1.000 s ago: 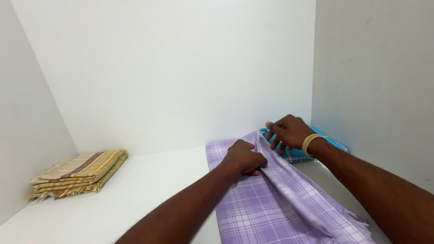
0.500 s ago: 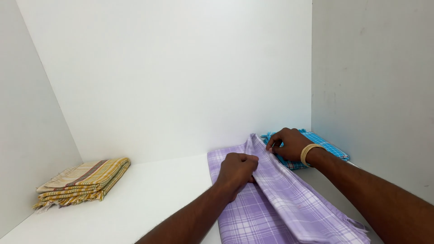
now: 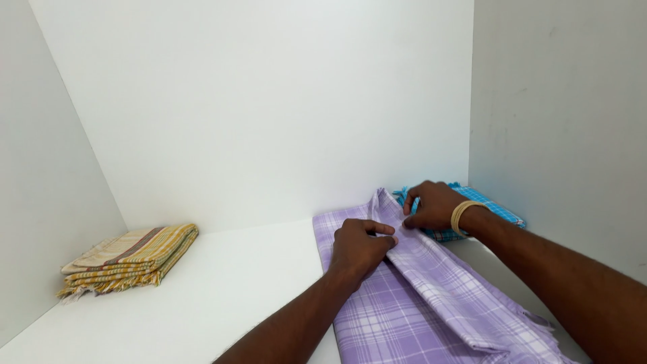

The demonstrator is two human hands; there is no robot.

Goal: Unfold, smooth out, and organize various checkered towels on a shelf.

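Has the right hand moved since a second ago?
Yes. The right hand has slid nearer along the blue checked cloth, onto the purple cloth's raised fold.
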